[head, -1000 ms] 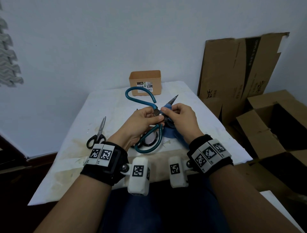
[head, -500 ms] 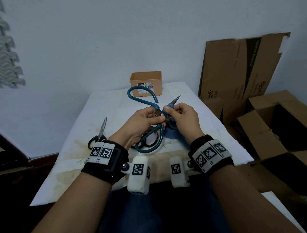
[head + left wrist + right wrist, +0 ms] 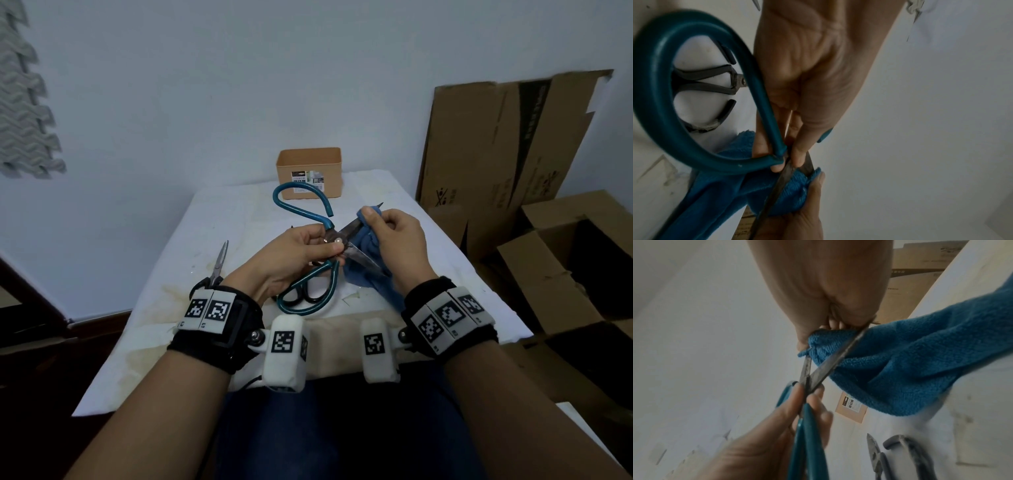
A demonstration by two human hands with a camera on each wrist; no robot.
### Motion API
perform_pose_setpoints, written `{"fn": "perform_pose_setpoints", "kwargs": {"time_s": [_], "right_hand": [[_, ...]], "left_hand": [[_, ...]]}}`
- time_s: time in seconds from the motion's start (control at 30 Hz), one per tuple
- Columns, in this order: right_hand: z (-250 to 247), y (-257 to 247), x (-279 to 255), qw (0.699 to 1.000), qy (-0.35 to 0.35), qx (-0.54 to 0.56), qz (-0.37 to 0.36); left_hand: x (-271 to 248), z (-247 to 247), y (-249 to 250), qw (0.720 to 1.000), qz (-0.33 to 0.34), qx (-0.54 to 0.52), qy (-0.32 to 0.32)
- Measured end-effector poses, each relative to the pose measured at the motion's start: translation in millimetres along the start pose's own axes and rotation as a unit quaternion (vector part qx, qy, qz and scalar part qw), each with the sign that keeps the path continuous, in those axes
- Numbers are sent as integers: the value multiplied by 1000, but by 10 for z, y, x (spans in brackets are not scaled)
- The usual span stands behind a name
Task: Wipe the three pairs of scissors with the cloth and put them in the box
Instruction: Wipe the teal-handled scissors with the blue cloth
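Observation:
I hold large teal-handled scissors [image 3: 359,257] above the white table [image 3: 239,219], blades spread apart. My left hand [image 3: 318,245] pinches them at the pivot, and its fingers [image 3: 797,155] also show in the left wrist view. My right hand [image 3: 376,219] grips the blue cloth [image 3: 366,270] folded round the upper blade near its tip; the cloth [image 3: 910,366] hangs behind the blades [image 3: 830,368]. Black-handled scissors [image 3: 306,296] lie on the table under the teal handle. Another black-handled pair [image 3: 219,265] lies at the left. The tan box [image 3: 310,168] stands open at the table's far edge.
Flattened cardboard [image 3: 496,144] leans on the wall at the right, and open cartons [image 3: 575,253] stand on the floor beside the table. The wall runs just behind the box. My lap is at the table's near edge.
My right hand has slid the cloth along the upper blade from near the pivot out to the tip. The left hand keeps its hold at the pivot.

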State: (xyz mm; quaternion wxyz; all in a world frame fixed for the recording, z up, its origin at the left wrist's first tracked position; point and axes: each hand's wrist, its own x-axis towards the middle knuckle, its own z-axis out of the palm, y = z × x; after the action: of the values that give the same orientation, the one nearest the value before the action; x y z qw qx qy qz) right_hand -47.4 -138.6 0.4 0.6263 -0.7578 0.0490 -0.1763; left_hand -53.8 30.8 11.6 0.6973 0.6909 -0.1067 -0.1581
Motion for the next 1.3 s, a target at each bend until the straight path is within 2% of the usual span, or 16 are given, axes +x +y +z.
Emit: {"fn": "perform_pose_setpoints", "kwargs": {"time_s": [0.13, 0.27, 0.33, 0.53, 0.8, 1.0, 1.3], "right_hand": [[-91, -15, 67, 991, 24, 119, 49], [-84, -96, 9, 972, -77, 199, 100], [-32, -136, -52, 969, -101, 196, 107], [-2, -176, -80, 975, -108, 161, 111], [-8, -194, -104, 984, -86, 122, 98], [-49, -178, -101, 981, -74, 137, 112], [-89, -135, -67, 981, -59, 149, 110]], "left_hand": [[-15, -59, 11, 1000, -15, 6, 13], [0, -70, 14, 999, -9, -3, 34], [24, -49, 15, 999, -3, 0, 41], [24, -28, 12, 999, 3, 36, 20], [18, 54, -36, 999, 8, 47, -9], [34, 59, -56, 999, 7, 29, -23], [5, 50, -25, 997, -4, 74, -32]]}}
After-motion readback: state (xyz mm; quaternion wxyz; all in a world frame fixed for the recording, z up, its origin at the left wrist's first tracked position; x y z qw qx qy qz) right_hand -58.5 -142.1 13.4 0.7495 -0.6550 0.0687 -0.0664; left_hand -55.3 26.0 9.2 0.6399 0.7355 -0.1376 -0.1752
